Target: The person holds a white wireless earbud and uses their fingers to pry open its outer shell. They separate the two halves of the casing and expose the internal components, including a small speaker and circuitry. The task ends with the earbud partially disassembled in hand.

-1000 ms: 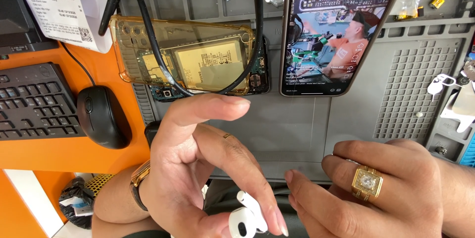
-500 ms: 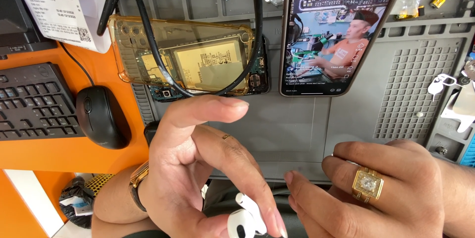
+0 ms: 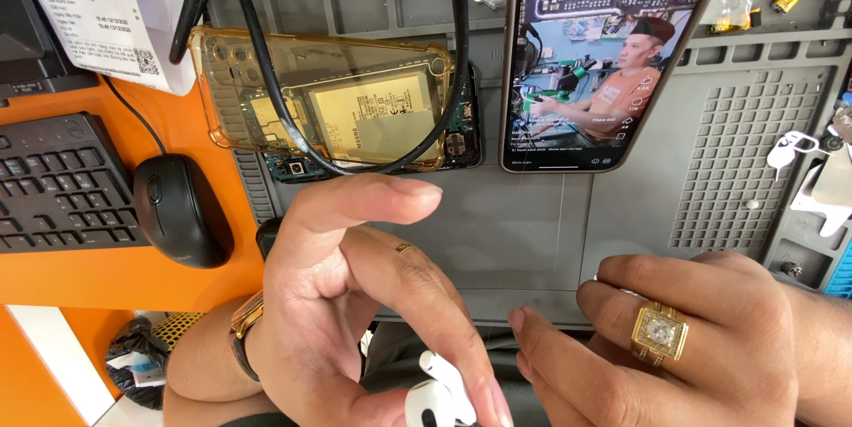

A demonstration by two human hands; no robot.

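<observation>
I see my left hand [image 3: 355, 303] low in the near middle. Its fingers [image 3: 417, 276] bend down and pinch a small white plastic earbud [image 3: 439, 396] at the near edge of the view. The thumb sticks out flat above, so the hand is only partly closed. My right hand [image 3: 674, 347] sits just to the right with a big square gold ring [image 3: 659, 331] on it. Its fingers curl loosely, and one fingertip comes close to the earbud, but I cannot tell if it touches or holds anything.

Both hands are over a grey rubber work mat [image 3: 532, 232]. Far on the mat lies an opened phone in a clear yellow case [image 3: 328, 98] with a black cable [image 3: 266, 81] across it. To its right leans a phone with a lit screen [image 3: 595, 63]. On the orange desk to the left are a black computer mouse [image 3: 177, 209] and a black keyboard [image 3: 53, 183].
</observation>
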